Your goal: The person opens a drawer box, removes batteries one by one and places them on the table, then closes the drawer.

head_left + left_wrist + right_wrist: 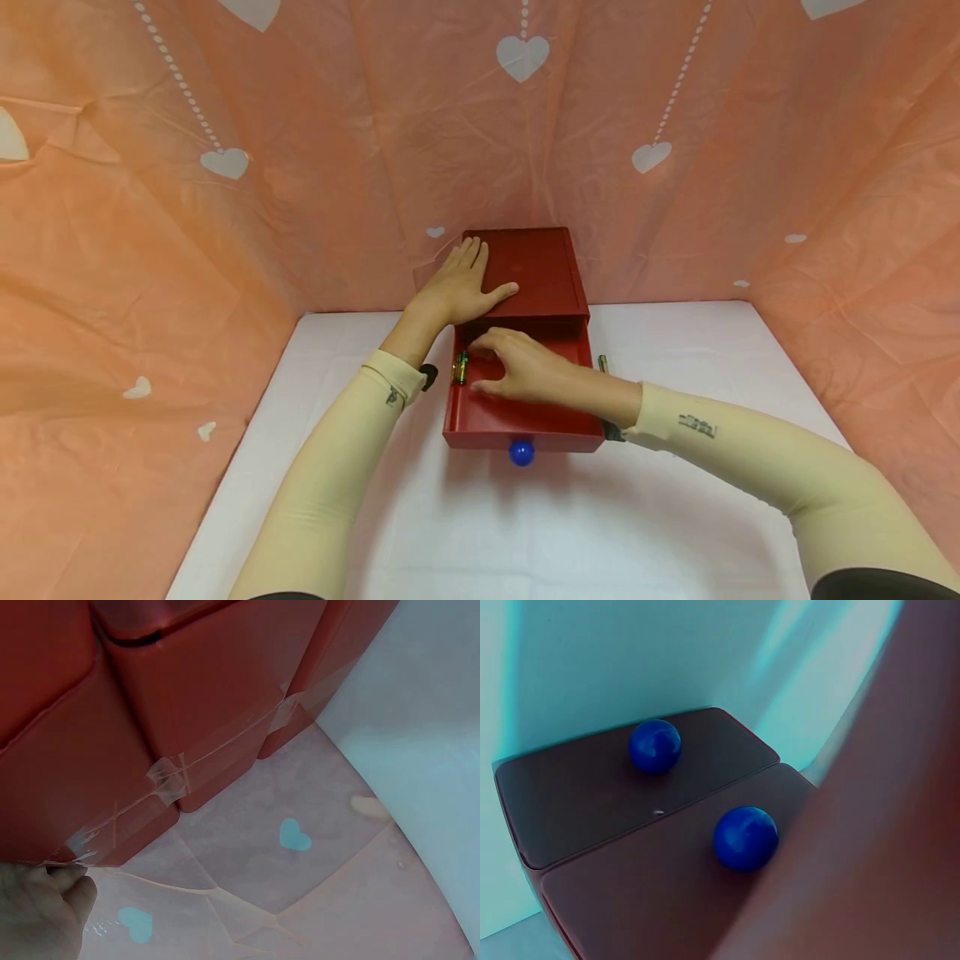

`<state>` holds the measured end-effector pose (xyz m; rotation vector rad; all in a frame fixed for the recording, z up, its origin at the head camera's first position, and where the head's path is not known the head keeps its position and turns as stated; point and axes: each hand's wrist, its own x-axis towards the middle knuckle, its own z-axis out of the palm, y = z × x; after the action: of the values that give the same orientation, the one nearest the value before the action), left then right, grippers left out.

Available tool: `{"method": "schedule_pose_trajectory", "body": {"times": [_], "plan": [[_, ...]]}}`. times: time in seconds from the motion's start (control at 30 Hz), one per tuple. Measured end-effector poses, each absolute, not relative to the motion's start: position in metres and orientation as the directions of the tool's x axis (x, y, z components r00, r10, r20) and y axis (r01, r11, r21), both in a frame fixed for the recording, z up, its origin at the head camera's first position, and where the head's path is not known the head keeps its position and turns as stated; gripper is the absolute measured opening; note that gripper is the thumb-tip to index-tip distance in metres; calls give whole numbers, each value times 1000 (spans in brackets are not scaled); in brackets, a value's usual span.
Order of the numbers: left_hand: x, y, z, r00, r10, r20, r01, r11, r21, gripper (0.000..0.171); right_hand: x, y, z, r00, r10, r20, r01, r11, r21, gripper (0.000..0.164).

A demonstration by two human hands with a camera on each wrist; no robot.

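A red drawer cabinet (pixel 536 275) stands at the back of the table, its upper drawer (pixel 525 421) pulled out. My left hand (pixel 462 287) rests on the cabinet's top with fingers straight and thumb spread. My right hand (pixel 525 365) reaches into the drawer from the right, its fingers bent and apart from the thumb, nothing visible between them. Just left of its fingertips, a green-and-gold battery (pixel 462 367) lies against the drawer's left wall. In the right wrist view, blue ball knobs (pixel 745 838) show on two drawer fronts, partly covered by a blurred part of the hand.
Another battery (pixel 603 363) shows beyond the drawer's right side, partly behind my right forearm. Clear tape (pixel 176 776) runs along the cabinet's side. A white cloth (pixel 465 533) covers the table, and a pink sheet with hearts (pixel 360 167) hangs behind and at both sides.
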<state>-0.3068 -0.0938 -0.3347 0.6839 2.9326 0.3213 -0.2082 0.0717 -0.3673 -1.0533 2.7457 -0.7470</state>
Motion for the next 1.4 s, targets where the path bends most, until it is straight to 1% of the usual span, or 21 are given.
{"method": "schedule_pose_trajectory", "body": {"times": [0.43,0.8,1.4], "plan": [[-308,-93,-335,-890,453,-48,432,873,227,100,-213,65,-371,-742,-662,108,-629,630,-457,52],[-308,-92,-335,-892,450,-44,431,876,217,100,-216,61,-372,-747,-659,81,-622,651,-434,54],[-307,-92,-335,-892,449,-52,428,875,225,99,-219,56,-374,-746,-653,130,-643,656,-394,48]]}}
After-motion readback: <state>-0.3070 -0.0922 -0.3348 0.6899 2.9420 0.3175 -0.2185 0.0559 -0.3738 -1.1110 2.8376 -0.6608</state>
